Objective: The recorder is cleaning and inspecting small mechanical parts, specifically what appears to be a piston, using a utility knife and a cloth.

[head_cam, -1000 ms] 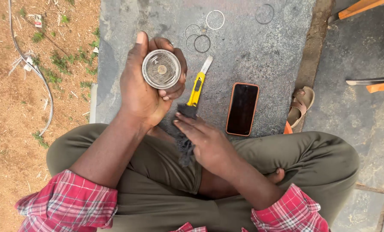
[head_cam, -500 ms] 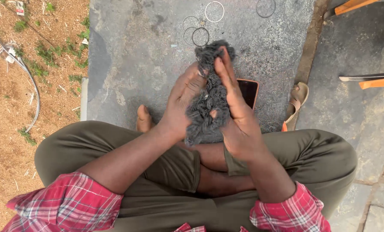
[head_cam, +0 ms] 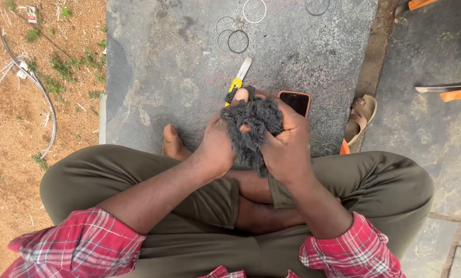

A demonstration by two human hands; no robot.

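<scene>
Both of my hands are wrapped around a bunched dark grey cloth [head_cam: 253, 128] held above my crossed legs. My left hand [head_cam: 217, 144] grips its left side, with a finger curled over the top. My right hand [head_cam: 287, 146] clasps the right side. The cloth hides whatever is inside it; the round glass piece seen earlier is not visible. A yellow utility knife [head_cam: 238, 77] lies on the grey stone slab [head_cam: 163, 77] just beyond my hands. A phone in an orange case [head_cam: 296, 101] lies beside my right hand, partly covered.
Several thin rings [head_cam: 230, 35] lie at the slab's far side. A sandal [head_cam: 359, 118] rests at the slab's right edge. Orange-handled tools [head_cam: 447, 91] lie on the paving to the right. Bare earth with a white cable [head_cam: 34, 82] is on the left.
A second ago my left hand held up a round glass piece and my right hand held the cloth. Now both hands close around the bunched cloth, lower and nearer my legs.
</scene>
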